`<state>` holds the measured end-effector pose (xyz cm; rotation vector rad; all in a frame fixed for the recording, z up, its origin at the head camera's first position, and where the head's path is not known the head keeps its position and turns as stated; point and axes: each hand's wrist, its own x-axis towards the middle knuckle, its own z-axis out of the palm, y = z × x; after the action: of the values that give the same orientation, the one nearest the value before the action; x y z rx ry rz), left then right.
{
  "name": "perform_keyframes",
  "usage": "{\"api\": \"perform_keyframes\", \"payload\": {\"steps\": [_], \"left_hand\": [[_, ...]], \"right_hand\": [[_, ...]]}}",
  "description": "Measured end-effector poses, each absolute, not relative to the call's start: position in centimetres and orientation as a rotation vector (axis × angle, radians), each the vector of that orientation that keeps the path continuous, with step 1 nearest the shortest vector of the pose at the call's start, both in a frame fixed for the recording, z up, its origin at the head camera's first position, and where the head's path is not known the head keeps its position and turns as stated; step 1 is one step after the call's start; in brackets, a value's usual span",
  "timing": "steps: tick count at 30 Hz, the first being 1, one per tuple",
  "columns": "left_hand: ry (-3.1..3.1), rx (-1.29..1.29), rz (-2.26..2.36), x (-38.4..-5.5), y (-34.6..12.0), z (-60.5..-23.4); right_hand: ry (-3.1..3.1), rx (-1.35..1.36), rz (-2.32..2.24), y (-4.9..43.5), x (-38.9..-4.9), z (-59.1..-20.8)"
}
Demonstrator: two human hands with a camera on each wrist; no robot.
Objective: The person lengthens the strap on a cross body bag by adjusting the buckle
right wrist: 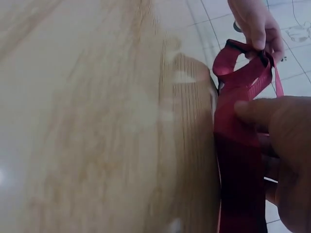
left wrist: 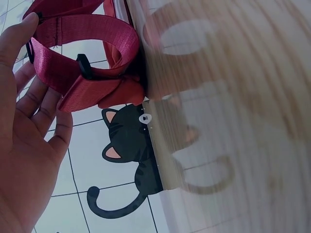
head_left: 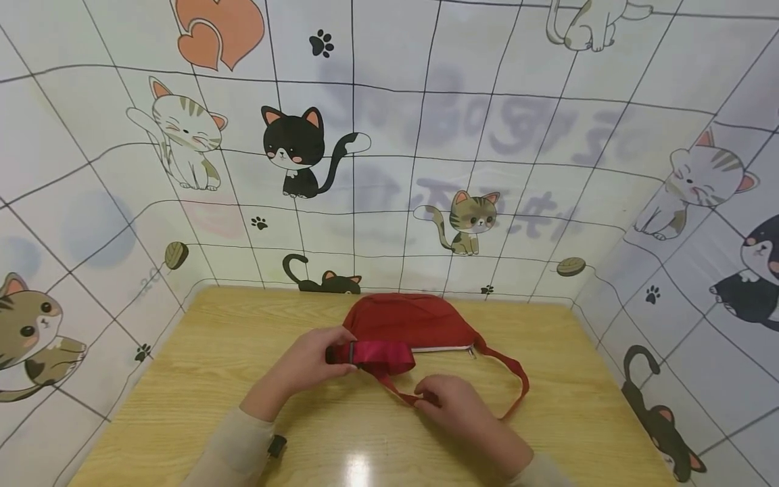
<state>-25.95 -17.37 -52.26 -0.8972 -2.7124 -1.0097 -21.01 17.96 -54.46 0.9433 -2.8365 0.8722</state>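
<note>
A red waist bag (head_left: 408, 321) lies at the back of the table, its zipper edge facing me. My left hand (head_left: 310, 362) pinches a looped red strap (head_left: 383, 355) by its black end fitting, in front of the bag's left part. In the left wrist view, the strap forms a round loop with a black slider (left wrist: 84, 66) on it, the thumb pressing at the loop's top. My right hand (head_left: 459, 409) pinches the strap further along, right of the loop. From the right wrist view, the thumb lies on the strap's flat webbing (right wrist: 238, 131).
The wooden table (head_left: 243, 318) meets white walls printed with cats and grid lines. On the right, another stretch of strap (head_left: 520, 379) curves from the bag toward my right wrist. A small black object (head_left: 276, 446) shows beside the left sleeve.
</note>
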Motion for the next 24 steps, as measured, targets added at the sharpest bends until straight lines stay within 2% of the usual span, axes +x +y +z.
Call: {"api": "perform_keyframes", "payload": {"steps": [10, 18, 24], "left_hand": [[-2.732, -0.884, -1.011, -26.0, -18.3, -52.2], [-2.789, -0.862, -1.035, -26.1, -18.6, -52.4], [-2.793, -0.826, -1.048, -26.0, -18.8, -52.4]], "right_hand": [[-2.944, 0.685, 1.146, 22.0, -22.6, -54.7], [-3.062, 0.551, 0.877, 24.6, -23.7, -54.6], [-3.084, 0.403, 0.655, 24.3, -23.9, -53.7]]}}
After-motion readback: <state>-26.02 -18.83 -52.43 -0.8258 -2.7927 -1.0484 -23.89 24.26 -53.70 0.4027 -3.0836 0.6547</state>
